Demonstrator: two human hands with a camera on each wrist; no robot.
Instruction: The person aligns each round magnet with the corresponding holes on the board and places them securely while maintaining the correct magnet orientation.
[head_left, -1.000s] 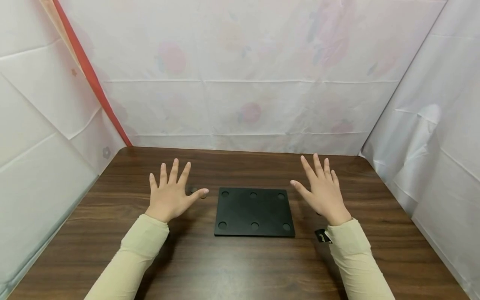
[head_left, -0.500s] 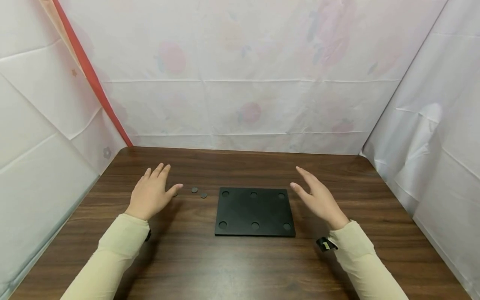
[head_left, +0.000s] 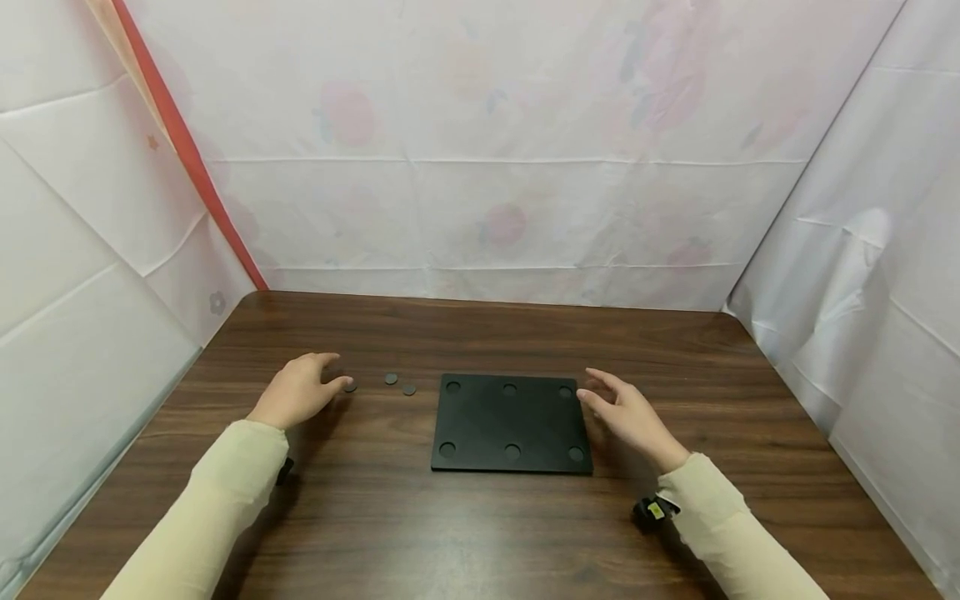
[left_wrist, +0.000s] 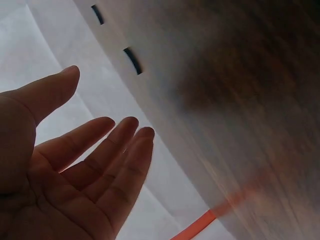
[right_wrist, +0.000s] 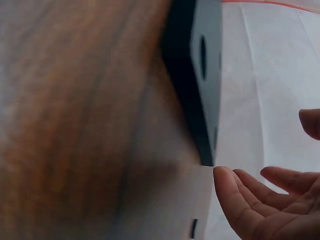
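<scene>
So, a disc (head_left: 352, 388) lies by left grip (head_left: 296, 390), a board (head_left: 512, 421) near right grip (head_left: 630, 417), both unclenched.

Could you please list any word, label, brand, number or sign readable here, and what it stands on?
No readable text.
Black rectangular board with round recesses: no lettering visible.
Yellow-green mark on the black right-wrist device: too small to read.
Round grey discs: too small to tell.

Pale cloth (head_left: 465, 208) behind wooden table (head_left: 420, 533)
</scene>
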